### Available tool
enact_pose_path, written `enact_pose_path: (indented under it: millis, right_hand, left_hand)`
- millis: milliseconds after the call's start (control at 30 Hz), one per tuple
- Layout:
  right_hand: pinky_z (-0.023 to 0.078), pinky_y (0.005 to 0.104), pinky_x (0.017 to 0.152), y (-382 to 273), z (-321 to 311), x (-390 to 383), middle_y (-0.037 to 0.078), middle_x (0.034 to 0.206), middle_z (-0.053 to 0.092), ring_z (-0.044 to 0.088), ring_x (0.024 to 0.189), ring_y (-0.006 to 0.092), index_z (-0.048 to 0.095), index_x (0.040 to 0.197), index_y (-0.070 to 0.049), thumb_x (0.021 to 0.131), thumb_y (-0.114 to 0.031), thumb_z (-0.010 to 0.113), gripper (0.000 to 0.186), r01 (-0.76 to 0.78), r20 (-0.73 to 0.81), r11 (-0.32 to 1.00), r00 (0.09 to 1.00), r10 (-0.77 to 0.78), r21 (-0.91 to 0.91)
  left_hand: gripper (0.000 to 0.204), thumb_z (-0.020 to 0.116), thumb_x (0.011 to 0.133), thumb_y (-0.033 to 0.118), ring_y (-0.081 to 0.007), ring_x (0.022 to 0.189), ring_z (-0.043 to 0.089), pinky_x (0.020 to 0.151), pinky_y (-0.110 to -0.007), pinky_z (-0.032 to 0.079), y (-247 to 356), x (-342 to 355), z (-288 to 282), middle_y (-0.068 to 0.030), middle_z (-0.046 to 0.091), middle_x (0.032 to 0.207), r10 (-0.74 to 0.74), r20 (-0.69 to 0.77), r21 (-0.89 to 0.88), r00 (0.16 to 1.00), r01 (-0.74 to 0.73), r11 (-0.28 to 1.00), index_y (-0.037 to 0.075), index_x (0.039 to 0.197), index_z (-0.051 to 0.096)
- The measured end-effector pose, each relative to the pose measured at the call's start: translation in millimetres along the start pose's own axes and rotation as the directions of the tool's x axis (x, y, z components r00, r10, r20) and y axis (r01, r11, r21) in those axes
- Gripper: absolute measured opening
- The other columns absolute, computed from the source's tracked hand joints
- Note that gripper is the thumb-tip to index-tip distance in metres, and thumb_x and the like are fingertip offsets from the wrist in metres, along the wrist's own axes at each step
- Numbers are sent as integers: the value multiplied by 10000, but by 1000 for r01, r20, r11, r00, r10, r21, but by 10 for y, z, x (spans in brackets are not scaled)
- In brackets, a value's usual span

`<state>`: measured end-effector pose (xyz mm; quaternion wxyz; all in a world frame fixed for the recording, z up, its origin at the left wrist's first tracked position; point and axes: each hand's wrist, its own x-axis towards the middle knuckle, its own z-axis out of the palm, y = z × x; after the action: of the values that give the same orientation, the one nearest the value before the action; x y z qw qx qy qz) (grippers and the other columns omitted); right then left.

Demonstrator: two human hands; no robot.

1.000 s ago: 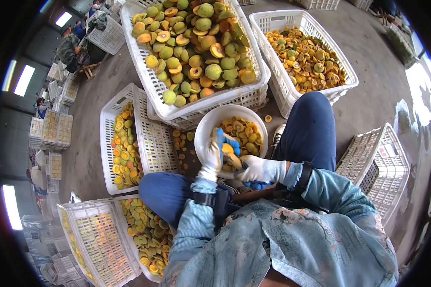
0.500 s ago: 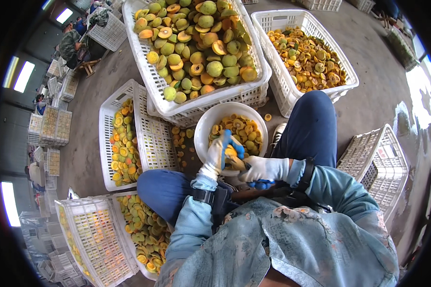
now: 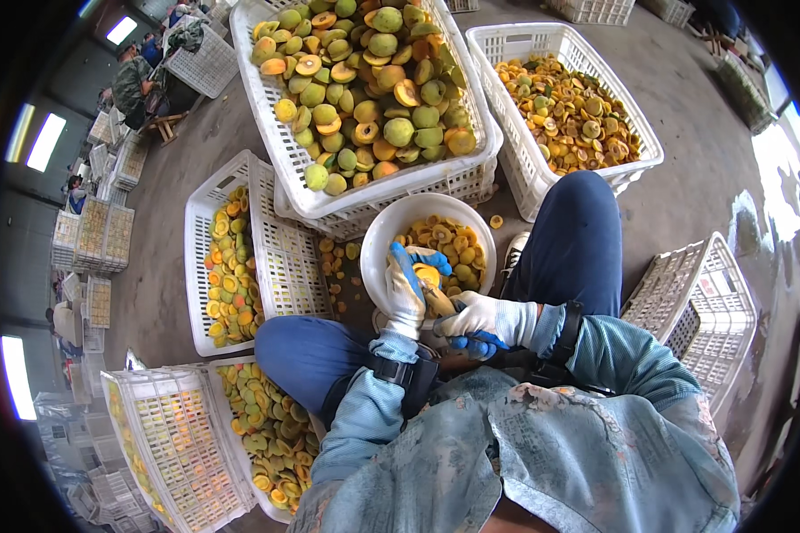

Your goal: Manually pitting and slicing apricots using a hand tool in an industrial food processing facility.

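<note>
My left hand, in a white glove with blue palm and fingers, is closed round a peach half over the bowl's near side. The cut face is orange-yellow. My right hand, gloved alike, grips a tan, wooden-looking pitting tool. Its far end meets the fruit; the working tip is hidden. Beneath and beyond my hands stands a white bowl with cut peach pieces in it.
A big white crate of halved peaches stands ahead on another crate. More fruit fills crates at the far right, left and lower left. An empty-looking crate leans at right. Loose pieces lie on the floor.
The left hand has turned and shifted slightly left and down, so the fruit and tool show more. The right hand has moved little and still grips the tool.
</note>
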<state>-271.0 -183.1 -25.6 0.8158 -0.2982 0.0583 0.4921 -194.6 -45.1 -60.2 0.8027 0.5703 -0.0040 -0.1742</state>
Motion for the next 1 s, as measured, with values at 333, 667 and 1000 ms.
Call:
enact_pose_path:
  millis: [333, 667, 1000]
  right_hand:
    - [353, 207, 384, -53, 127, 14, -23, 588, 493, 469, 465, 65, 542, 876, -87, 844, -164, 595, 99, 8, 148, 964, 988, -49, 265]
    - [380, 216, 365, -119, 180, 117, -20, 628, 509, 503, 465, 75, 473, 1073, -72, 853, -96, 576, 245, 274, -230, 915, 909, -347, -297]
    - [449, 252, 485, -116, -31, 124, 30, 714, 571, 542, 565, 111, 491, 1138, -13, 793, -147, 623, 392, 88, -450, 904, 845, -291, -419]
  left_hand:
    - [530, 360, 878, 586, -161, 501, 523, 446, -244, 447, 189, -43, 220, -48, 587, 707, -148, -95, -382, 984, 102, 918, 101, 842, 571]
    - [573, 555, 835, 466, -228, 891, 581, 841, -356, 523, 971, 239, -875, -167, 569, 1022, 330, -554, -375, 764, -584, 720, -47, 1079, 477]
    - [607, 649, 767, 328, -262, 1149, 459, 958, -447, 379, 1488, 1044, -594, -124, 483, 1250, 515, 166, 908, 841, -334, 252, 70, 1269, 425]
